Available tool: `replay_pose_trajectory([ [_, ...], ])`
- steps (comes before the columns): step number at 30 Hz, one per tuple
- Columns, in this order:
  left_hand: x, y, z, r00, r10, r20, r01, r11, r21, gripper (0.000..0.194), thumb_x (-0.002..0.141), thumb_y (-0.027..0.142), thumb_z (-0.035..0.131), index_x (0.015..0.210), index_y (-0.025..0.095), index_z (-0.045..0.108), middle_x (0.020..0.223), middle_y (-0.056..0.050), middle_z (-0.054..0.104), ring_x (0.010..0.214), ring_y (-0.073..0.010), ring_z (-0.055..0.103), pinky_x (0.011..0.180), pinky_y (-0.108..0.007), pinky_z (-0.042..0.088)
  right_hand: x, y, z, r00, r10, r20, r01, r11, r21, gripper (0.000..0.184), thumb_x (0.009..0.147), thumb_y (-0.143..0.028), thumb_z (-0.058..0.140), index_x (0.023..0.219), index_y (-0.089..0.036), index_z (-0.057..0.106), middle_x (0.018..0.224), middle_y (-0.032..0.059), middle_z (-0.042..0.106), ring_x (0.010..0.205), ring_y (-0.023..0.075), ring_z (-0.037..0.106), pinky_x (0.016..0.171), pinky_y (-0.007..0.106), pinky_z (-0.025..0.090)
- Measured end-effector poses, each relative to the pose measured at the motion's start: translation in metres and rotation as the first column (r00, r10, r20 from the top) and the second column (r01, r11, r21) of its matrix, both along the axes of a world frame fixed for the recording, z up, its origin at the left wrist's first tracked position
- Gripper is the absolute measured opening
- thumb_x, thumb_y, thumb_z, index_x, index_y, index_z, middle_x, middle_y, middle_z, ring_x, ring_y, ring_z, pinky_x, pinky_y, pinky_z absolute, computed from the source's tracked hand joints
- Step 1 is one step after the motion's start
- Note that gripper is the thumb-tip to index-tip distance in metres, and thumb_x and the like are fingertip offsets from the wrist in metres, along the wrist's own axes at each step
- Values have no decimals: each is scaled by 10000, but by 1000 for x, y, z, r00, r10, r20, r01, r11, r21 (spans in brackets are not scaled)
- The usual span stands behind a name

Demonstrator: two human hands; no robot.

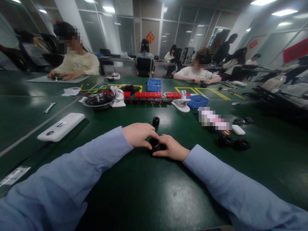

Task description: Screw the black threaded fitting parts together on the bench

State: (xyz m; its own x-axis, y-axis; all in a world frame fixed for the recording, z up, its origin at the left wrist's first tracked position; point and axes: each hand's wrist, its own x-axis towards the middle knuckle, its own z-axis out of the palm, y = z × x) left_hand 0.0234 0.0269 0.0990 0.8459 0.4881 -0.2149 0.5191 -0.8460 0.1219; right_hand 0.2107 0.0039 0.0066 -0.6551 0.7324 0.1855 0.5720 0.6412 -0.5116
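Note:
Between my two hands, low over the green table, is a black ring-shaped part (154, 144) with a round opening facing up. My left hand (139, 134) grips it from the left, thumb on the near side and fingers over the far rim. From the right, my right hand (172, 147) closes its thumb and fingers around the same part. The fingers hide some of its edge, and I cannot tell its exact kind. Just beyond my hands a smaller black cylindrical part (156, 121) stands upright on the table.
Black round parts (233, 142) lie to the right, near a white case (238, 129). A white power bank (62, 127) and a wrench (49, 108) are left. Further off are a metal bowl (98, 102), red power strips (148, 94) and blue bins (154, 85). Co-workers sit opposite.

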Motion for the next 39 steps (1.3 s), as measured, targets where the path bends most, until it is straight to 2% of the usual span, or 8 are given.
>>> replay_pose_trajectory([
  [8, 4, -5, -3, 996, 90, -2, -89, 995, 53, 368, 765, 378, 700, 1100, 231, 653, 1008, -45, 656, 968, -202, 595, 798, -263, 436, 0, 0, 1, 1000, -10, 8, 10, 1000, 0, 384, 734, -441, 717, 972, -148, 648, 828, 48, 633, 784, 191, 563, 722, 301, 401],
  [17, 10, -20, 0, 971, 231, -54, -221, 964, 146, 332, 801, 461, 634, 1050, 244, 664, 945, -43, 687, 900, -213, 627, 684, -257, 430, -1, 1, 0, 1000, -18, 13, 18, 1000, 4, 332, 727, -450, 718, 832, -147, 631, 760, 29, 598, 736, 174, 531, 682, 281, 373],
  [22, 15, -28, 2, 942, 326, -84, -302, 928, 216, 430, 817, 560, 568, 986, 176, 660, 897, -91, 686, 860, -256, 645, 639, -280, 438, -2, 1, 1, 1000, -28, 8, 28, 1000, -4, 309, 726, -427, 724, 721, -150, 585, 698, 3, 556, 681, 149, 500, 646, 261, 352],
  [33, 18, -30, -4, 924, 376, -72, -348, 903, 251, 502, 814, 610, 524, 906, 130, 637, 796, -114, 671, 768, -267, 659, 608, -298, 449, -2, 0, 1, 1000, -30, 9, 30, 999, 11, 286, 724, -396, 728, 708, -156, 573, 681, -7, 541, 668, 140, 490, 636, 250, 347],
  [39, 22, -35, -5, 904, 422, -74, -389, 880, 272, 524, 827, 615, 499, 915, 118, 639, 823, -135, 675, 791, -285, 661, 612, -307, 459, -2, 1, -1, 999, -31, 9, 31, 999, 18, 292, 723, -391, 730, 689, -156, 558, 677, -10, 544, 667, 137, 490, 632, 245, 339],
])
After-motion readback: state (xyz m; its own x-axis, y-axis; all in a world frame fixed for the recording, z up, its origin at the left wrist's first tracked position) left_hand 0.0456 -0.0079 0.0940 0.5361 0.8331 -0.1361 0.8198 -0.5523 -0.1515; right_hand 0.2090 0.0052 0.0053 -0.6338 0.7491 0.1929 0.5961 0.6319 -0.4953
